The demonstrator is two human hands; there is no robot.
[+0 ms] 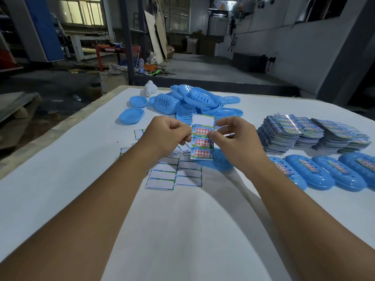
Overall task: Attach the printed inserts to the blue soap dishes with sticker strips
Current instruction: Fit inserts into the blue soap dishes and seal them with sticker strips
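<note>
Soap dishes (pixel 194 102): smooth blue plastic, slight sheen, slotted. Sticker strip (pixel 202 138): glossy printed paper on white backing; spent backings (pixel 174 173) matt white paper; stacked inserts (pixel 292 134) glossy printed paper, top sheets catching light. Table (pixel 182 230): matt white covering, smooth, over a pale wood-like edge (pixel 85 116).

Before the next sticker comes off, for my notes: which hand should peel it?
Probably the right hand: it pinches the printed sticker strip at a label's edge, while the left hand steadies the strip.
</note>
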